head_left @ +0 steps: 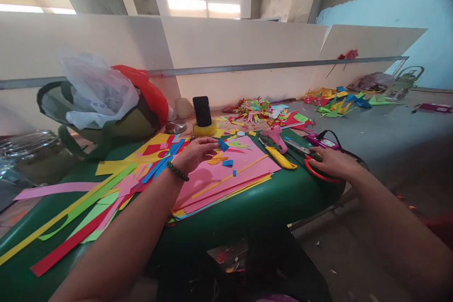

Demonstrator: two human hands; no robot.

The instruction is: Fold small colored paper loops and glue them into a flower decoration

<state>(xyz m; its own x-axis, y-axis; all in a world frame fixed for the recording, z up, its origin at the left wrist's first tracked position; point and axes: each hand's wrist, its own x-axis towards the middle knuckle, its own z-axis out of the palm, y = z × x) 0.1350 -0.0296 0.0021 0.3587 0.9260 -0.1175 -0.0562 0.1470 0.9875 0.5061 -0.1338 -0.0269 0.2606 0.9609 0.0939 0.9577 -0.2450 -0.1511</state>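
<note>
Blue paper piece (222,145) in the left grip (198,152), scissors (300,147) at the right grip (329,161)

Holds the blue paper piece pinched between the fingertips of the left grip, closed on it, above the far-left part of the pink paper stack (247,151). Touches the red handles of the scissors with the right grip; cannot tell how firmly closed around them.

Has the yellow utility knife (281,157) and the pink glue gun (275,138) lying between the 2 grips, in the way of a straight path from the blue paper piece to the scissors. Has a purple device (321,140) just beyond the right grip, with a black cable (336,138) looping close behind. On the stack, shows 2 small blue scraps (228,163), orange-yellow scraps (217,158) and a thin yellow strip (230,177) running diagonally. Beyond the left grip, shows a phone (202,110) upright in a yellow tape roll (205,129). Spreads coloured paper strips (74,212) over the left of the green bench (226,212), partly behind the left forearm. Farther off, shows a green bag (136,122) at left and a heap of cut paper (256,109) near the middle.

Tilts the blue paper piece, long axis from far left to near right. Points the scissors' blades left and away, long axis slanting back to the right grip.
</note>
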